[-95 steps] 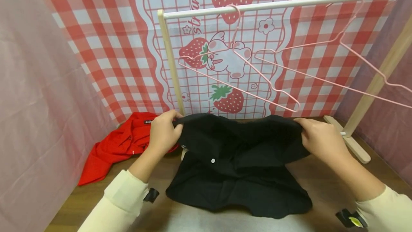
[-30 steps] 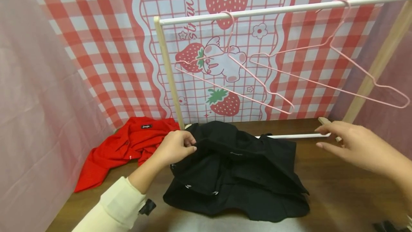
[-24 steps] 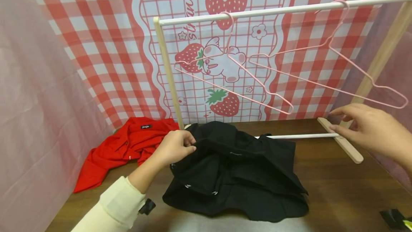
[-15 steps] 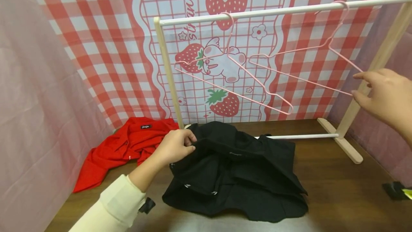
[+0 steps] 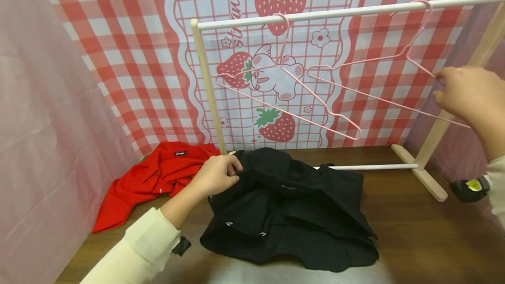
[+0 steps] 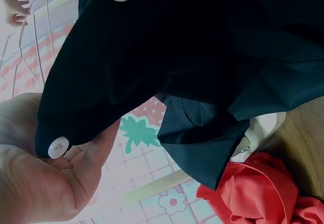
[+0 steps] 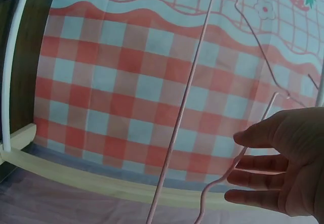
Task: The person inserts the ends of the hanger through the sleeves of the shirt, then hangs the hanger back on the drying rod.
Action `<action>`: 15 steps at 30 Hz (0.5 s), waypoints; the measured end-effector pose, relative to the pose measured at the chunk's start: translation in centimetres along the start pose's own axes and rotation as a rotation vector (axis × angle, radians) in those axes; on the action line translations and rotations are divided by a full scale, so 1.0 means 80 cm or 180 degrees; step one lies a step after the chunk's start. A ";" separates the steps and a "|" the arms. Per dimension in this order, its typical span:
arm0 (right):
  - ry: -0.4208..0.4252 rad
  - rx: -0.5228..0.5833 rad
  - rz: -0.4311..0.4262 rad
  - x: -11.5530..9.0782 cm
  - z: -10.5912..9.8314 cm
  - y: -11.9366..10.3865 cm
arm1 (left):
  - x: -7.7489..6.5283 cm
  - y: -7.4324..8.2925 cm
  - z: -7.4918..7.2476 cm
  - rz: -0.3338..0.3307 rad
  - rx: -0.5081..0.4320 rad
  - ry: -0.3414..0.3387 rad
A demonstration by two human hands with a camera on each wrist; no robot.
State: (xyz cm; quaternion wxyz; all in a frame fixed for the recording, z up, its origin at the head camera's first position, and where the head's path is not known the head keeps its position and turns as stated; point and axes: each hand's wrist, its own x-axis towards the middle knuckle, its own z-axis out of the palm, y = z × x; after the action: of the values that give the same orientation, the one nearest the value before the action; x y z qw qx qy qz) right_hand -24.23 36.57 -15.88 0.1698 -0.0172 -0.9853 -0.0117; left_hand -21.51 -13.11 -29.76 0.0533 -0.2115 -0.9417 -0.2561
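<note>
A black shirt [image 5: 292, 214] with white buttons lies rumpled on the table. My left hand [image 5: 217, 173] grips its upper left edge, holding that corner up. In the left wrist view the cloth passes between the fingers of that hand, a white button [image 6: 58, 147] at its corner. My right hand [image 5: 471, 93] is raised at the right shoulder of a pink wire hanger [image 5: 378, 96]. In the right wrist view its fingers [image 7: 258, 178] are nearly straight beside the wire, with a gap below the thumb.
A second pink hanger [image 5: 311, 93] hangs to the left on the rack's white rail [image 5: 347, 13]. Wooden posts [image 5: 210, 86] hold the rail, and a lower white bar runs behind the shirt. A red garment [image 5: 158, 183] lies bunched at the left, by the curtain.
My right hand let go of the black shirt, moved right, then rose to the right hanger's shoulder. The shirt's right side dropped to the table. My left hand kept its corner.
</note>
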 end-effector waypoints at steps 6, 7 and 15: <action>-0.0061 0.0010 0.0184 0.005 0.001 -0.002 | 0.001 0.001 0.001 0.0054 0.0042 -0.0009; -0.0048 0.0005 0.0182 0.005 0.000 -0.003 | 0.001 0.001 0.001 0.0067 0.0052 -0.0007; 0.0042 -0.0011 -0.0035 0.001 -0.013 -0.008 | 0.001 0.001 0.003 0.0126 0.0072 0.0005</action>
State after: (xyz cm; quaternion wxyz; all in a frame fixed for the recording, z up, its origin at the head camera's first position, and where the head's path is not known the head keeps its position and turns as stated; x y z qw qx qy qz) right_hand -24.00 35.91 -14.85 0.1762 -0.0120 -0.9842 -0.0144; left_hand -21.56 -12.88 -29.87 0.0615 -0.2292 -0.9402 -0.2445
